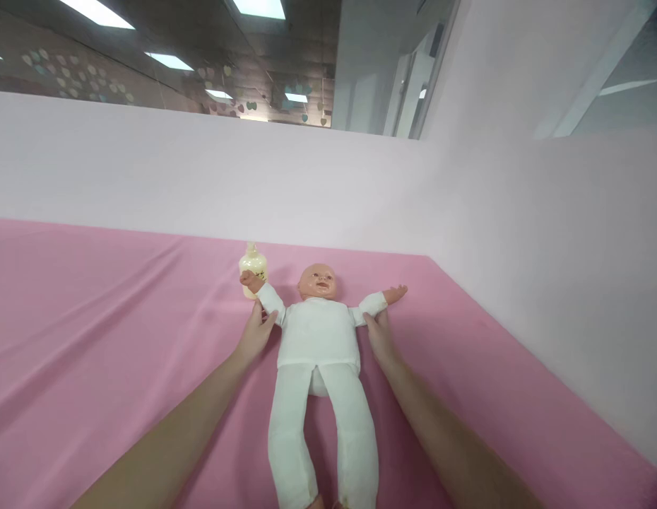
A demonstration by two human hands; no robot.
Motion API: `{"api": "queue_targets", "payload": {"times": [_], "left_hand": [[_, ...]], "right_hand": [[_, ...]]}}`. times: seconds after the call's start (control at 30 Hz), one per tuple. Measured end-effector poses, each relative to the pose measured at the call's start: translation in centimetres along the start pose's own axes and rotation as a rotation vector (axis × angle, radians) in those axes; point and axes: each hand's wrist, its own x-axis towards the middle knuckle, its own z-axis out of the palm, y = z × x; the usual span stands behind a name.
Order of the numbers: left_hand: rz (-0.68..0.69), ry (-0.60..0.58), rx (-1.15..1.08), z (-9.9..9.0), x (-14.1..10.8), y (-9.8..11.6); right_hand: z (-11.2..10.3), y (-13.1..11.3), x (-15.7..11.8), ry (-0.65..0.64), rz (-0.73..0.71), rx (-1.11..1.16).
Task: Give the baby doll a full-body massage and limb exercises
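While a white wall [212, 170] fills the back, the pink cloth [121, 332] spreads wide across the foreground, creased on the left, and here in the middle of it lies the doll [318, 336], face up, white top and trousers on, head toward the wall, feet toward the person. Its arms are flung out to both sides, and that's where the action is! In come the two hands, one to each side: the left hand [258, 331] on the arm nearer the bottle, the right hand [380, 339] on the other. Just beyond the left, the pale bottle [253, 262] stands upright, partly hidden by the doll's hand. Down to the fingers now: on each side they are closed around a white sleeve, thumb on the near side, though tips tucked behind the cloth make the firmness hard to call. The step in hand looks like holding and positioning both arms, outstretched; the next move, I'd judge, calls for an even, gentle hold, moving both arms together without twisting the shoulders or nudging that bottle.
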Motion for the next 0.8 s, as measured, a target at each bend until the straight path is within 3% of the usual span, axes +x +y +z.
{"api": "queue_targets", "payload": {"times": [0.17, 0.27, 0.37, 0.6, 0.8], "left_hand": [[0.123, -0.090, 0.137, 0.2, -0.3, 0.2], [0.260, -0.180, 0.263, 0.2, -0.3, 0.3], [0.349, -0.253, 0.334, 0.1, -0.4, 0.6], [0.306, -0.225, 0.314, 0.2, -0.6, 1.0], [0.093, -0.118, 0.082, 0.5, -0.5, 0.6]], "right_hand": [[0.5, -1.3, -0.5, -0.094, 0.060, -0.059], [0.8, -1.8, -0.8, -0.224, -0.026, -0.138], [0.9, -2.2, -1.0, -0.254, -0.120, -0.185], [0.8, -1.6, -0.7, -0.239, -0.060, -0.187], [0.7, -0.2, -0.2, -0.078, 0.084, -0.006]]}}
